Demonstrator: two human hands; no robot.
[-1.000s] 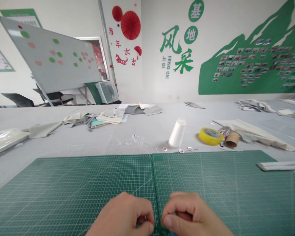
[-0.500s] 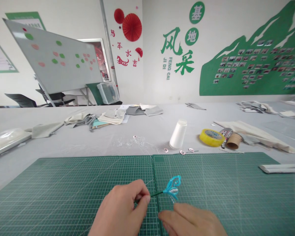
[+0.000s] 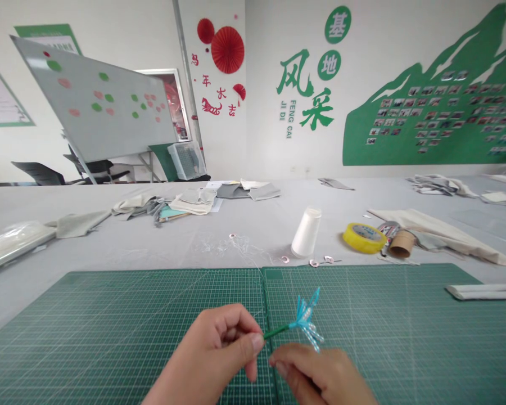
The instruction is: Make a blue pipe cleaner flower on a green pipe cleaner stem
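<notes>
A blue flower (image 3: 307, 322) with a green stem (image 3: 277, 331) is held above the cutting mats, its petals pointing right and up. The stem's lower end is pinched between thumb and index finger of my left hand (image 3: 219, 351). Just right of it and below the flower is my right hand (image 3: 320, 371), thumb and index fingertips pressed together near the stem; what they hold, if anything, is too small to make out.
Green cutting mats (image 3: 152, 315) cover the near table. Beyond them stand a white thread cone (image 3: 306, 232), a yellow tape roll (image 3: 364, 238) and a cardboard tube (image 3: 401, 243). Loose clear thread (image 3: 236, 246) and fabric scraps (image 3: 194, 201) lie further back.
The flower has turned, so its petals now show edge-on and fanned out, and it sits slightly further right. More green stem shows, and my left fingers have shifted along with it.
</notes>
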